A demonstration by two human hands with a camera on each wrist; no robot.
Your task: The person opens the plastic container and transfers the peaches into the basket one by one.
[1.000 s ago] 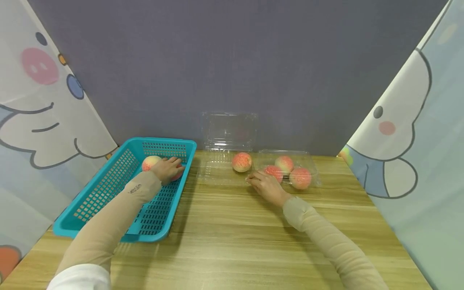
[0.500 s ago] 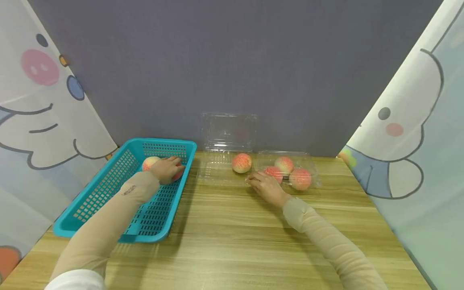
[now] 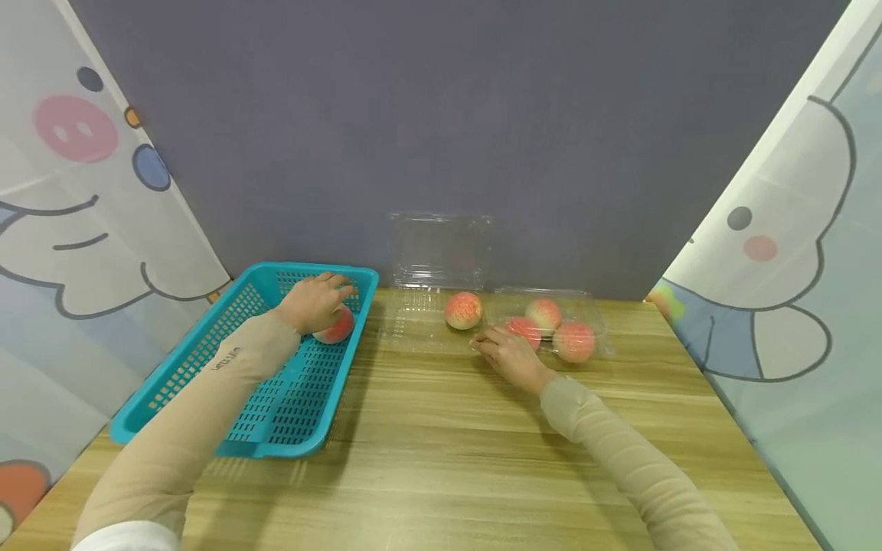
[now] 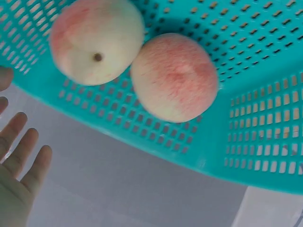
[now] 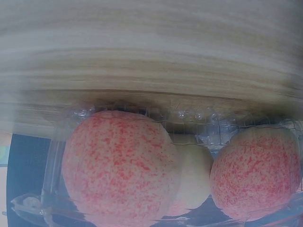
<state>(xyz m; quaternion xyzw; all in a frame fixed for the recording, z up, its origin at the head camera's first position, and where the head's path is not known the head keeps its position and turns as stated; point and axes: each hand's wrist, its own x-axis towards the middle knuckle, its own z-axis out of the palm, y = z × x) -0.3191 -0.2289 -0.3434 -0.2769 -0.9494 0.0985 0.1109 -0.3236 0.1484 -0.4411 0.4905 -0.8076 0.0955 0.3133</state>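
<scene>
My left hand (image 3: 313, 302) is over the far end of a turquoise basket (image 3: 289, 451), fingers spread and holding nothing. Below it lies a peach (image 3: 335, 327). A second pale peach (image 4: 97, 40) touches the first in the left wrist view; in the head view my hand hides it. My right hand (image 3: 508, 356) pinches the near edge of an open clear plastic clamshell box (image 3: 420, 337) where its base meets another clear box. One peach (image 3: 463, 311) sits in the open box's base, on the right side. The clamshell's lid (image 3: 441, 249) stands up behind.
To the right, a second clear plastic box (image 3: 598, 329) contains three peaches, the front right one (image 3: 573, 341) nearest its corner. All stands on a wooden table (image 3: 441, 436), with a grey wall (image 3: 441, 115) behind and cartoon-printed curtains (image 3: 772, 291) at the sides.
My left hand has come off the right-hand peach in the basket and moved slightly back and up, now covering the other peach. The right hand stays where it was.
</scene>
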